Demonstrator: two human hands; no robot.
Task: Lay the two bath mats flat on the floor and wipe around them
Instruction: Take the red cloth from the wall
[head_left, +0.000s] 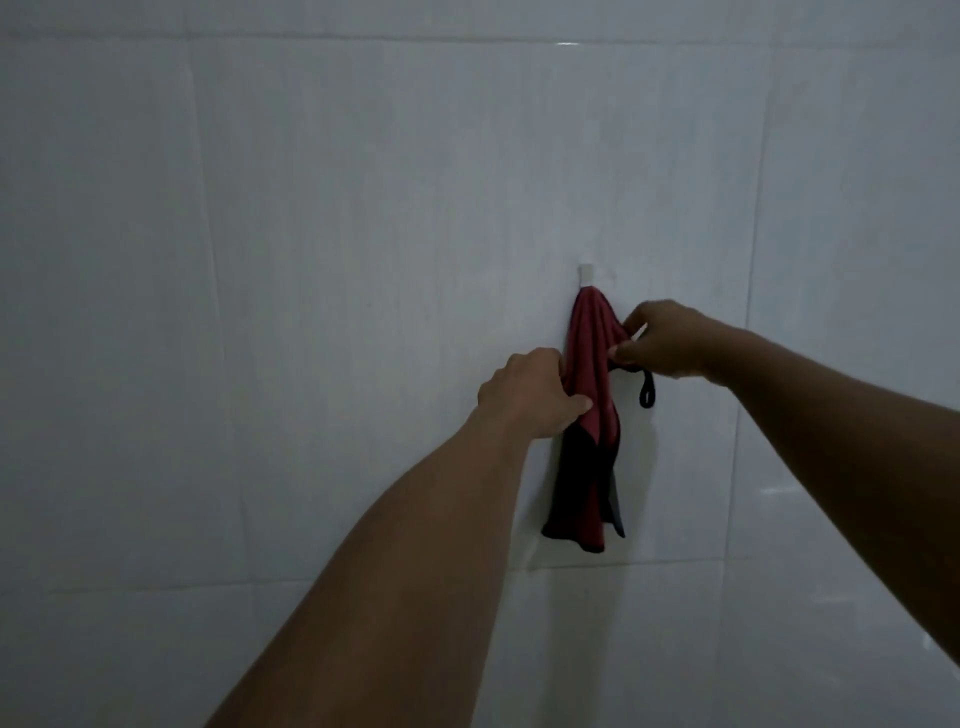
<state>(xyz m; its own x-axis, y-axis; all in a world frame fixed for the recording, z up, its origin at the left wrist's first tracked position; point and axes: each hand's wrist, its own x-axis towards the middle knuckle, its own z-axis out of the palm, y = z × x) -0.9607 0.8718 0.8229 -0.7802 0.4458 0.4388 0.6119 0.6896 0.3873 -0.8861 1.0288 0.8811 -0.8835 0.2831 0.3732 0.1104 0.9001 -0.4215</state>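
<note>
A red and black cloth (589, 364) hangs from a small white hook (585, 274) on a white tiled wall. My left hand (530, 395) grips the cloth's left side at mid height, thumb curled over the fabric. My right hand (657, 338) pinches its upper right edge, and a black loop (647, 389) dangles just below that hand. The cloth's lower part (582, 499) hangs free, mostly black with a red panel. No bath mat is in view.
The white tiled wall (363, 260) fills the whole view, with grey grout lines crossing it. Both my forearms reach up from the bottom of the frame. No floor shows.
</note>
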